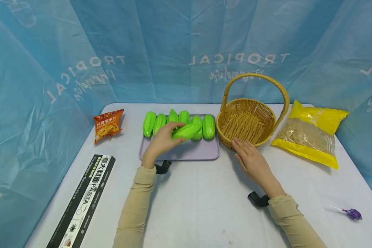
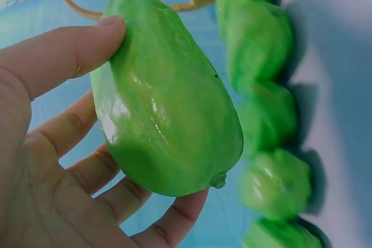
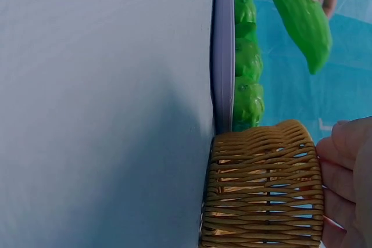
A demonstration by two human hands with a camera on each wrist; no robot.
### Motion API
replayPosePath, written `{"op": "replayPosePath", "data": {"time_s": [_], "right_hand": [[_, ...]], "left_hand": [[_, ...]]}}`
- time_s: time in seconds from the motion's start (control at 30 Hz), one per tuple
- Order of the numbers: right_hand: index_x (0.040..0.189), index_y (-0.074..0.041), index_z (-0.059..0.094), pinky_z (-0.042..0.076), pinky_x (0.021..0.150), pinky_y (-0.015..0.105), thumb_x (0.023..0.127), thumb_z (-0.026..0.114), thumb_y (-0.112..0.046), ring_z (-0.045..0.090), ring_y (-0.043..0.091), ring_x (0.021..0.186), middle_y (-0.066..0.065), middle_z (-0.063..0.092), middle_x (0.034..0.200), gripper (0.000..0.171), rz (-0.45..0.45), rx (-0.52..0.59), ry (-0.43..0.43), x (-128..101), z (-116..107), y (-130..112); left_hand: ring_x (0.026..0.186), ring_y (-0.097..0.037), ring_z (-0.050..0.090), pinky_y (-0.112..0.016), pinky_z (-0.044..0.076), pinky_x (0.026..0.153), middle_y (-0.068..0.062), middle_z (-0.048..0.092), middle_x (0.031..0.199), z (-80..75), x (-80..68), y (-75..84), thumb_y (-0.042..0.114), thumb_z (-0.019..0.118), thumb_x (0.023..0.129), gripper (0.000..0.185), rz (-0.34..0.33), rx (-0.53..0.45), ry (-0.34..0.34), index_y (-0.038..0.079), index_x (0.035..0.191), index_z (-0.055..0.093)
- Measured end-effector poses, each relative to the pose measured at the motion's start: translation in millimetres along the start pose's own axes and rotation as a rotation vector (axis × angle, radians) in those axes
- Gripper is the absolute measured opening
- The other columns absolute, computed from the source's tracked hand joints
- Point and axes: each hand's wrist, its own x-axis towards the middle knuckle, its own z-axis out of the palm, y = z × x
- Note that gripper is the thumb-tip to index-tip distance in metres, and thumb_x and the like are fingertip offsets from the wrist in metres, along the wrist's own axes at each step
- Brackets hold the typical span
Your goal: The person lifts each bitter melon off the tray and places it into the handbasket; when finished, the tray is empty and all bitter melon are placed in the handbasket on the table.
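My left hand (image 1: 165, 138) grips a glossy green ridged gourd (image 1: 187, 131) between thumb and fingers, raised over the lilac tray (image 1: 201, 155). In the left wrist view that gourd (image 2: 168, 103) narrows toward the thumb and has a small stub at its wide end. Several more such gourds (image 1: 208, 126) lie side by side along the tray's far half, partly hidden by the hand. Right of the tray stands a woven basket (image 1: 246, 117) with a tall arched handle. My right hand (image 1: 251, 162) has straight fingers right at its near rim; the right wrist view shows them beside the wicker wall (image 3: 264, 184).
An orange snack bag (image 1: 107, 125) and a long black-and-white pasta box (image 1: 83, 199) lie at the left. Behind the basket's right side is a yellow bag (image 1: 311, 134) with a see-through panel. A purple lollipop (image 1: 353, 214) lies at the near right. Blue curtains enclose the white table.
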Motion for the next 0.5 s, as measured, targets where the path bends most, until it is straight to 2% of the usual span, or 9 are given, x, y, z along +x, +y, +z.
{"op": "replayPosePath", "data": {"time_s": [0.3, 0.5], "right_hand": [[0.134, 0.005, 0.054, 0.037, 0.107, 0.053, 0.086, 0.066, -0.003, 0.054, 0.038, 0.125, 0.022, 0.056, 0.136, 0.050, -0.001, 0.002, -0.004, 0.7, -1.7, 1.4], [0.135, 0.005, 0.053, 0.036, 0.109, 0.052, 0.088, 0.065, -0.005, 0.054, 0.037, 0.125, 0.022, 0.055, 0.137, 0.050, 0.002, 0.001, -0.023, 0.4, -0.8, 1.3]], "left_hand": [[0.119, -0.026, 0.055, -0.041, 0.045, 0.102, -0.006, 0.057, 0.136, 8.8, 36.3, 36.4, 0.023, 0.070, 0.090, 0.053, 0.102, -0.073, -0.059, 0.014, 0.139, 0.053], [0.117, -0.027, 0.057, -0.041, 0.048, 0.098, -0.010, 0.057, 0.135, 16.2, 64.0, 61.9, 0.029, 0.068, 0.091, 0.058, 0.091, -0.112, -0.111, 0.015, 0.143, 0.047]]}}
